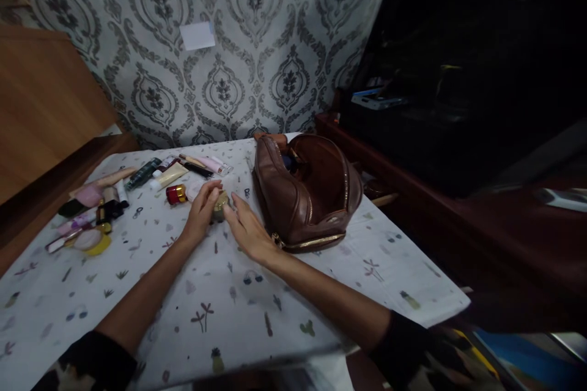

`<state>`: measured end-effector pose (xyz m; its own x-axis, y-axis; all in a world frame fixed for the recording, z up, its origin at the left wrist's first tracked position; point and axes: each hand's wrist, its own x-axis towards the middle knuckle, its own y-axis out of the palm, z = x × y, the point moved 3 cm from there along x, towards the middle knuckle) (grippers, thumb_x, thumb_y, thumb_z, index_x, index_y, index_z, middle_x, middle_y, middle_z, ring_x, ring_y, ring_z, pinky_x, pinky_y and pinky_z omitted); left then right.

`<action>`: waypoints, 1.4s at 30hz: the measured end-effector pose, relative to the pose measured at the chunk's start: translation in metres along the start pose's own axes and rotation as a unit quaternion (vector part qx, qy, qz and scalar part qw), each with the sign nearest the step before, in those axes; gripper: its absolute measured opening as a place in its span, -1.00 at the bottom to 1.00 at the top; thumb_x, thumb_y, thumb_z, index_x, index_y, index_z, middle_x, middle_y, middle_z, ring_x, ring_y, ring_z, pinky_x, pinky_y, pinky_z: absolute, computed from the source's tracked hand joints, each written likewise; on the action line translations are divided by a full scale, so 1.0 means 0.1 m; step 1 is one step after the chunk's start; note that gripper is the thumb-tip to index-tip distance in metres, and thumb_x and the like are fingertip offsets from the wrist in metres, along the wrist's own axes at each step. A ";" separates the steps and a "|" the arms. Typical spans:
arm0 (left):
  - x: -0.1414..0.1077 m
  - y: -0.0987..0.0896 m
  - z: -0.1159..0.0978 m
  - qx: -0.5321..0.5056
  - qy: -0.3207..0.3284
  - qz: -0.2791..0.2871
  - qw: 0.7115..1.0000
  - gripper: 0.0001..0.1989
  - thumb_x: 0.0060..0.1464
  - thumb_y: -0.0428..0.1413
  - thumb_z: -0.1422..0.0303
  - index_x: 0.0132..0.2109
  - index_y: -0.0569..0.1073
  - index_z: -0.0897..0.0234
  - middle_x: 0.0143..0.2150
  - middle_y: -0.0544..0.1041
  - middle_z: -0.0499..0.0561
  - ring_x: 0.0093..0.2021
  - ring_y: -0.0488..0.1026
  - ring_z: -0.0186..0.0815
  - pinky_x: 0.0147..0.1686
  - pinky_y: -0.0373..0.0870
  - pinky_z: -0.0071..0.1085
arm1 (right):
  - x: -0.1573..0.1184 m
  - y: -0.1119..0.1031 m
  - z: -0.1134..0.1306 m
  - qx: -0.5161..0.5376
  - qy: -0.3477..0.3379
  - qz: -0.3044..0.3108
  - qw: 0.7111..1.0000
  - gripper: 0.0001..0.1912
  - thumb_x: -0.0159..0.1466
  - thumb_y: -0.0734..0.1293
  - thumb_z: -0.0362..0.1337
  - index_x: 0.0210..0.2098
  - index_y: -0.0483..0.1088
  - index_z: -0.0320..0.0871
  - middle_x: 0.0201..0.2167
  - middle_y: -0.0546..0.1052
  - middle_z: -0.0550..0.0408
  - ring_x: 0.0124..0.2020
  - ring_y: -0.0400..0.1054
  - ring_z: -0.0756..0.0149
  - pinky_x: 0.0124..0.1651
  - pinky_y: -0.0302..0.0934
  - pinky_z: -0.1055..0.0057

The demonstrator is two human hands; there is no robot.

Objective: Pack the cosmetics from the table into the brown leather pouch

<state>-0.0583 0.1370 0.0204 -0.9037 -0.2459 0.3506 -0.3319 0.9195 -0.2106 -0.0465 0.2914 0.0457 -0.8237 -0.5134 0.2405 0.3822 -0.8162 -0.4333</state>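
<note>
A small jar with a gold and greenish look (221,204) is between my two hands over the patterned tablecloth. My left hand (202,212) is closed on its left side, fingers bent around the top. On the other side, my right hand (250,233) has its fingers stretched out and apart, the tips at the jar's right edge. Just beyond the left fingers are a red jar with a gold lid (176,194) and a pale round item (194,190), partly hidden. To the right stands a brown leather bag (287,204), unzipped, with something dark blue inside.
Several cosmetics lie at the left, among them a yellow-rimmed round container (98,245) and a dark green tube (143,174). Further back are a cream tube (169,176) and a pink tube (211,164). The patterned wall (222,91) rises behind the table.
</note>
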 end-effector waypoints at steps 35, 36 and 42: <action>-0.42 0.37 -0.27 0.029 0.013 -0.006 0.999 -0.41 0.33 -0.23 -0.08 0.32 0.29 0.05 0.39 0.27 0.05 0.39 0.18 -0.18 0.41 0.02 -0.15 | 0.12 0.06 -0.27 0.237 0.103 -0.052 0.965 -0.26 0.45 0.09 0.06 0.44 -0.04 -0.28 0.44 0.06 -0.20 0.46 -0.07 0.20 0.47 -0.19 0.17; -0.40 0.35 -0.30 0.028 0.024 -0.010 0.999 -0.41 0.33 -0.26 -0.08 0.32 0.29 0.04 0.39 0.27 0.04 0.41 0.16 -0.19 0.42 -0.02 -0.16 | 0.09 0.06 -0.25 0.235 0.093 -0.043 0.967 -0.27 0.43 0.13 0.05 0.43 -0.03 -0.25 0.44 0.06 -0.18 0.46 -0.06 0.21 0.46 -0.17 0.17; -0.32 0.31 -0.47 0.012 0.073 0.001 0.997 -0.33 0.29 -0.27 -0.16 0.34 0.23 0.08 0.39 0.27 0.11 0.40 0.17 -0.14 0.40 0.01 -0.14 | 0.03 0.12 -0.20 0.260 0.071 -0.040 0.962 -0.17 0.23 0.44 -0.13 0.38 0.07 -0.15 0.31 0.28 -0.15 0.32 0.19 0.12 0.34 0.08 0.13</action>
<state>-0.0265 0.1879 0.0458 -0.8557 -0.1950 0.4793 -0.3381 0.9119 -0.2326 -0.0531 0.2853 0.0244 -0.8937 -0.4330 0.1177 0.4433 -0.8925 0.0826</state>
